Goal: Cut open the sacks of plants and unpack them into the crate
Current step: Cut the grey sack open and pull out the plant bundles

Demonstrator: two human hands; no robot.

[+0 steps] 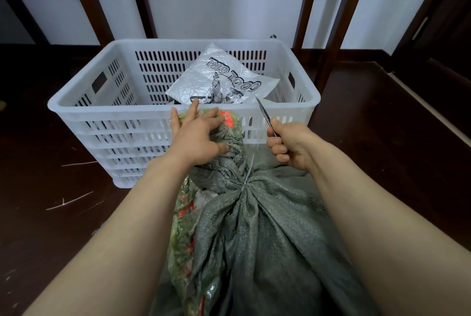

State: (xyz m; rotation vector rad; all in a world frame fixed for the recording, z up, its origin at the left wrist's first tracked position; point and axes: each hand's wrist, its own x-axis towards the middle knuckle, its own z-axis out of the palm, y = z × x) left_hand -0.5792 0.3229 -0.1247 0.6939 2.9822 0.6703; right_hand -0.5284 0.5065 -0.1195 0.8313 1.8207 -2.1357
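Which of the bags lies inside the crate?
The white printed plastic bag; the grey tied sack sits outside the crate, in front of it.

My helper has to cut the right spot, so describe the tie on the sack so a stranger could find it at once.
Start at the white crate; the grey sack lies in front of it. Where the fabric bunches into a neck, a thin white tie cinches it, the only pale strand on the grey weave.

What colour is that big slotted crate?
The crate is white, seen best in the head view.
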